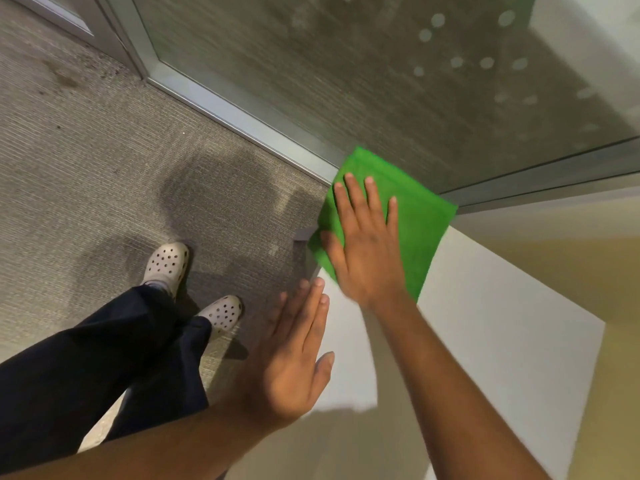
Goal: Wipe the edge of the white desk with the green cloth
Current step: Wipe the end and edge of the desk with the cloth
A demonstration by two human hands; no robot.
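The green cloth (420,220) lies flat over the far left corner of the white desk (485,323), hanging a little past the edge. My right hand (367,244) presses on it palm down, fingers spread and pointing away from me. My left hand (294,355) rests flat on the desk's left edge nearer to me, fingers straight and together, holding nothing. Part of the cloth is hidden under my right hand.
Grey carpet (104,168) covers the floor to the left, where my feet in pale perforated clogs (168,263) and dark trousers stand. A glass partition with a metal frame (242,116) runs behind the desk corner. A yellowish wall (588,271) borders the desk's right side.
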